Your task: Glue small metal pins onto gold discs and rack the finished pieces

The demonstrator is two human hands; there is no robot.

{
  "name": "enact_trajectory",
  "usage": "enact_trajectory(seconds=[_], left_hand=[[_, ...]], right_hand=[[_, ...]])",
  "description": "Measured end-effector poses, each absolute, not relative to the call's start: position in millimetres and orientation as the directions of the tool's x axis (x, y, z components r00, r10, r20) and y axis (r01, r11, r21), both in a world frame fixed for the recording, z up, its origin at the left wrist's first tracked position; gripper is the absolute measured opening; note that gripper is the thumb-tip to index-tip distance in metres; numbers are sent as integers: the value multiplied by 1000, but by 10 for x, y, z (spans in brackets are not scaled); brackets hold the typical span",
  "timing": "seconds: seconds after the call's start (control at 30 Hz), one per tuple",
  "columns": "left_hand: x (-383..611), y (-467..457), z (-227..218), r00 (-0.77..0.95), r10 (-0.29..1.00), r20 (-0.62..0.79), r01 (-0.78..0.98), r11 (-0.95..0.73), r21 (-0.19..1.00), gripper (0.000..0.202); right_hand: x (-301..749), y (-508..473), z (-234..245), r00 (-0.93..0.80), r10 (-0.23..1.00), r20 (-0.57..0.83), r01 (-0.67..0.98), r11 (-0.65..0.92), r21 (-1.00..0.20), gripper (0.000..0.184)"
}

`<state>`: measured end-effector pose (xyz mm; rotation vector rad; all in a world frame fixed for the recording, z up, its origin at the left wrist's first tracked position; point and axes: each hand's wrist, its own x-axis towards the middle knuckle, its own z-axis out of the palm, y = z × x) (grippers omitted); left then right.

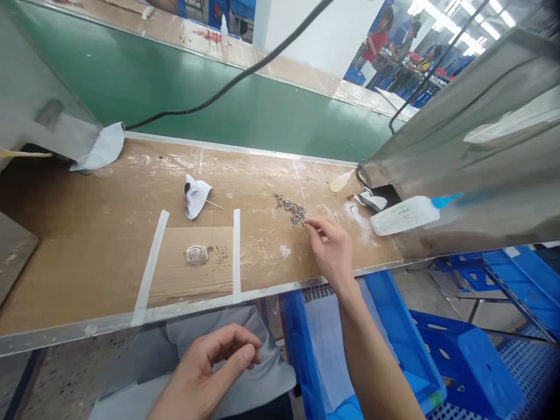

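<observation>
A small pile of tiny brass-and-blue metal pieces (293, 210) lies on the brown work surface (258, 169). My right hand (330, 248) reaches to its near right edge, thumb and forefinger pinched on one small piece. My left hand (214, 367) hangs over my lap, its fingers loosely curled and a gap between thumb and forefinger; nothing shows in it. Between two white tape strips lies a cardboard sheet (175, 280). On the cardboard rests a round, clear-looking blob (196, 255), with dark specks (221, 256) beside it.
A white scrap with a thin stick (198, 197) lies behind the cardboard. At right, a white bottle with a blue nozzle (406, 216) leans near a metal panel (481, 146). Below the bench edge stands a blue crate (420, 361) holding paper. A green belt (219, 111) runs behind.
</observation>
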<state>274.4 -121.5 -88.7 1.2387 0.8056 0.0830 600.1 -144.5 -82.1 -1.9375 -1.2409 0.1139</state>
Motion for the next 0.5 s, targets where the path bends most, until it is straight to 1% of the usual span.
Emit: enact_trajectory(seconds=[0.13,0.2,0.33,0.5], left_hand=[[2549,-1212,-967,681,543,-492,289,418,861,45],[2451,-1225,-1039,653,570,-499,262,448,855,45],[2269,-1208,-1141,616,604,-505,217,487,846,47],[1986,-1032,-1068,548,664,-509,226,468,854,44]], right_hand=[[6064,-1062,-843,471,839,273,786,-258,-562,19],[6051,-1060,-862,455,854,251,799,-266,-540,16],[6003,-1184,-825,427,885,185,812,-285,-509,18],[6041,-1203,-703,475,867,153,812,-365,-455,22]])
